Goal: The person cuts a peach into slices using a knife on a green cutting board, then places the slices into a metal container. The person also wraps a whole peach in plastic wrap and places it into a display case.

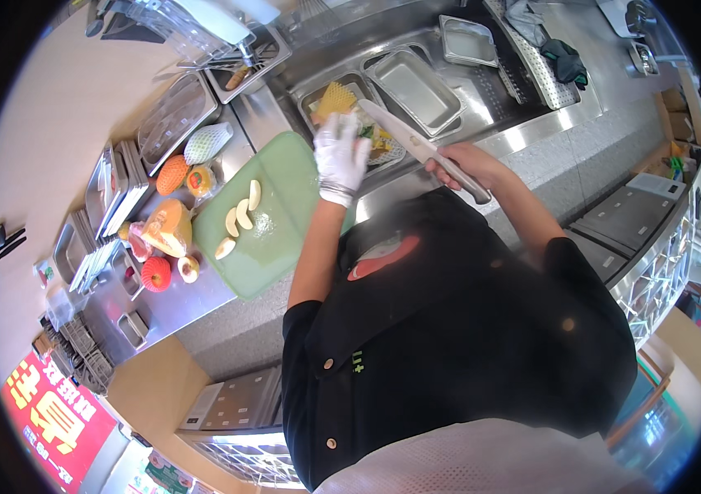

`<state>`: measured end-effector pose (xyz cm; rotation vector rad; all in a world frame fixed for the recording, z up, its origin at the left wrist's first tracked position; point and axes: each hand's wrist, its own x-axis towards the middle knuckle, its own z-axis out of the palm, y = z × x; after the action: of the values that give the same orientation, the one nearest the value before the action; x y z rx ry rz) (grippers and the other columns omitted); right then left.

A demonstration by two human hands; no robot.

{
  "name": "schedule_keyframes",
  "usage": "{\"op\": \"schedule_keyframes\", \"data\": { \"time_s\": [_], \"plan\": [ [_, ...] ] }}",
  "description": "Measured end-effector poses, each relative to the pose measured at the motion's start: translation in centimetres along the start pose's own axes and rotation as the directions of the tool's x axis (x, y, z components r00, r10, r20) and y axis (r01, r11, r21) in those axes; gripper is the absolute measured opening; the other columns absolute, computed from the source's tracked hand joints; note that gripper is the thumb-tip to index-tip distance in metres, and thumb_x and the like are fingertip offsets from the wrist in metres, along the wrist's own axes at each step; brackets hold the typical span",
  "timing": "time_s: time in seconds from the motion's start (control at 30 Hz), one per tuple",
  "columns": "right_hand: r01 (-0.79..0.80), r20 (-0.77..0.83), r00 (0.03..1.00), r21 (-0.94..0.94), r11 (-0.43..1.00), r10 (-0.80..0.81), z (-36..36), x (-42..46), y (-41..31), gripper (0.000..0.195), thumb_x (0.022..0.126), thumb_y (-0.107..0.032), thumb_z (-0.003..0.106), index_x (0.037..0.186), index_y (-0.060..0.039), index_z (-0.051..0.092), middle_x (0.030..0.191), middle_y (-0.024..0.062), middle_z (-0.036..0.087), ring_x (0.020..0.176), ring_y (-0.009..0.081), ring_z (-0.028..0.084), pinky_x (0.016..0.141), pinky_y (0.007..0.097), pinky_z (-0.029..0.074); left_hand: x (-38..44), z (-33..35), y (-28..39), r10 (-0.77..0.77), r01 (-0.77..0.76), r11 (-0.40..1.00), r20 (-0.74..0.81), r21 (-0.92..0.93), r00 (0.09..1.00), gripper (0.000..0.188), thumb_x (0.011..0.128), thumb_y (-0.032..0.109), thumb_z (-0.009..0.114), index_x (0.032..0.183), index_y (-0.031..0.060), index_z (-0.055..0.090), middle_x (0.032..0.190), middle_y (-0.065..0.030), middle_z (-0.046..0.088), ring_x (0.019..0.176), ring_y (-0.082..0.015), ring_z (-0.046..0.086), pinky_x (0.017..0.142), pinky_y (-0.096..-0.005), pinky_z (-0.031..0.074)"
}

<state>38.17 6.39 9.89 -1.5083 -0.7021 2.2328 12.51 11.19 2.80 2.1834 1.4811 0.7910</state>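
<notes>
My left hand (342,154), in a white glove, is over a steel pan of scraps (389,157) in the sink. Its fingers are apart, the tips close to a yellow foam fruit net (335,99); whether they touch it I cannot tell. My right hand (463,165) is bare and grips the handle of a kitchen knife (405,134), the blade pointing away over the pan's right side. Several pale peeled fruit wedges (243,213) lie on the green cutting board (276,247), left of my gloved hand.
Left of the board are a cut melon (168,227), a netted red fruit (156,273), a halved fruit (188,269) and netted fruits (172,175). Steel pans (417,89) stand in the sink. Dark cloths (563,62) lie on the perforated drainer (557,92).
</notes>
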Motion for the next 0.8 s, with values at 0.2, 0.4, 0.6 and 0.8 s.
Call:
{"op": "schedule_keyframes", "data": {
  "time_s": [0.2, 0.4, 0.6, 0.8],
  "plan": [
    [-0.052, 0.159, 0.987, 0.177, 0.983, 0.023, 1.2, 2.2, 0.0, 0.039, 0.095, -0.025, 0.027, 0.094, 0.0025, 0.055, 0.06, 0.0043, 0.049, 0.043, 0.0129, 0.045, 0.041, 0.0248, 0.038, -2.1, 0.0, 6.0, 0.049, -0.084, 0.991, 0.318, 0.099, 0.947, 0.061, 0.078, 0.04, 0.057, 0.134, 0.0311, 0.036, 0.147, -0.0171, 0.008, 0.132, -0.0433, 0.01, 0.098, -0.0652, 0.014],
    [0.063, -0.103, 0.992, -0.144, 0.988, -0.078, 2.0, -0.5, -1.4, 0.034, 0.093, -0.024, 0.033, 0.089, 0.0008, 0.055, 0.055, 0.0034, 0.047, 0.039, 0.0115, 0.043, 0.038, 0.0234, 0.035, -0.6, 1.5, 1.1, -0.335, 0.218, 0.896, 0.267, 0.386, 0.904, 0.051, 0.079, 0.038, 0.057, 0.12, 0.0096, 0.05, 0.146, -0.0156, 0.01, 0.132, -0.037, 0.016, 0.098, -0.0616, 0.021],
    [0.176, -0.158, 0.937, -0.56, 0.81, -0.313, 2.6, 2.7, 1.0, 0.028, 0.088, -0.025, 0.042, 0.085, -0.0006, 0.055, 0.054, 0.0037, 0.049, 0.04, 0.0102, 0.047, 0.04, 0.0244, 0.038, -3.8, -3.9, -1.7, -0.337, 0.367, 0.889, -0.151, 0.273, 0.929, 0.058, 0.068, 0.034, 0.067, 0.118, 0.0104, 0.051, 0.136, -0.0216, 0.03, 0.125, -0.0386, 0.027, 0.097, -0.0573, 0.023],
    [0.313, 0.099, 0.866, -0.872, 0.376, -0.49, 9.9, 7.2, 2.1, 0.028, 0.086, -0.028, 0.048, 0.085, 0.0, 0.054, 0.073, 0.0162, 0.06, 0.066, 0.0327, 0.059, 0.06, 0.0403, 0.046, -9.8, -11.5, -11.2, -0.673, 0.804, 0.539, -0.445, 0.251, 0.59, 0.078, 0.066, 0.05, 0.069, 0.128, 0.0118, 0.041, 0.126, -0.028, 0.036, 0.12, -0.0446, 0.031, 0.093, -0.0607, 0.027]
  ]
}}
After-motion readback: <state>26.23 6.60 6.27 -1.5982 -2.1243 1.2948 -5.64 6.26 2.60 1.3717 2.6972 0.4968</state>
